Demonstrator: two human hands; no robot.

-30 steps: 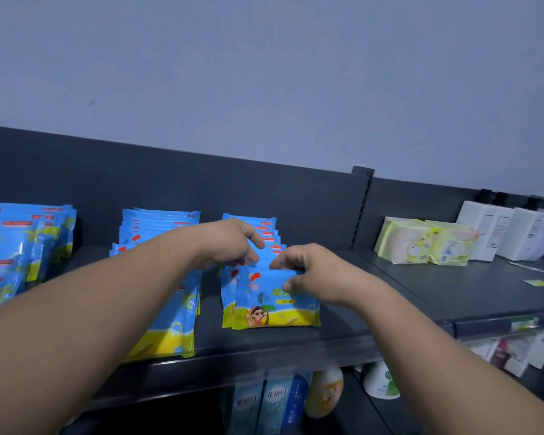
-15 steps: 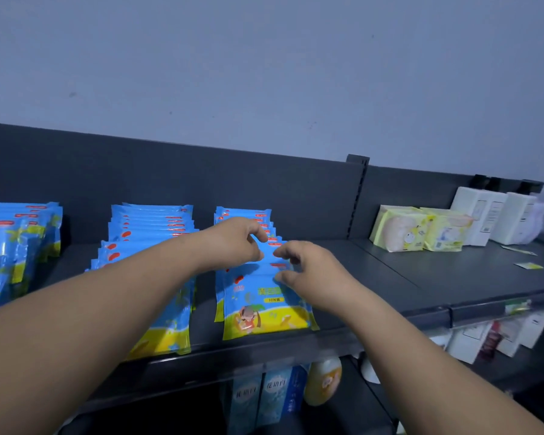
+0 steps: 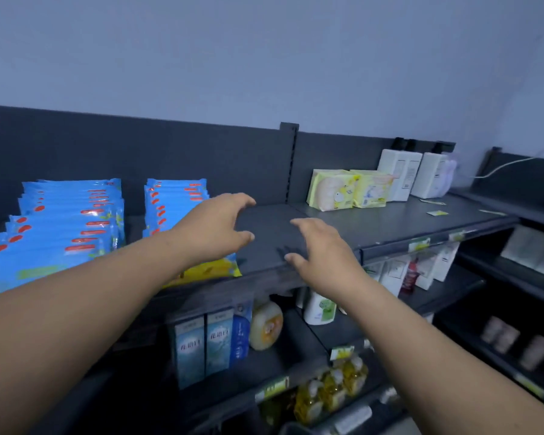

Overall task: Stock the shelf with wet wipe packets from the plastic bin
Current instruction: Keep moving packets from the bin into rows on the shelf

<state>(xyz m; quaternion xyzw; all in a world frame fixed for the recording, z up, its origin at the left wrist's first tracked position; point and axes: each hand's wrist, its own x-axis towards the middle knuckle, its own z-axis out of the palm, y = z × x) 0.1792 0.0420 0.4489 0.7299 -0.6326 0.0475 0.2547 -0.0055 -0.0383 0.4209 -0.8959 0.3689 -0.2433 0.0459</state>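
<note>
Evidently unladen: the fingers (image 3: 299, 223) of the left hand (image 3: 212, 230) and right hand (image 3: 322, 252) are spread, loosely curved and gripping nothing above the dark grey metal shelf (image 3: 390, 222). Blue-and-yellow plastic wet wipe packets (image 3: 176, 202) stand in overlapping rows just left, faces forward, presumably for display. Plastic bin out of view.

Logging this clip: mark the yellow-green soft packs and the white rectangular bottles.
yellow-green soft packs (image 3: 330, 191): head view, left pack's front.
white rectangular bottles (image 3: 399, 175): head view, left bottle's front.
</note>
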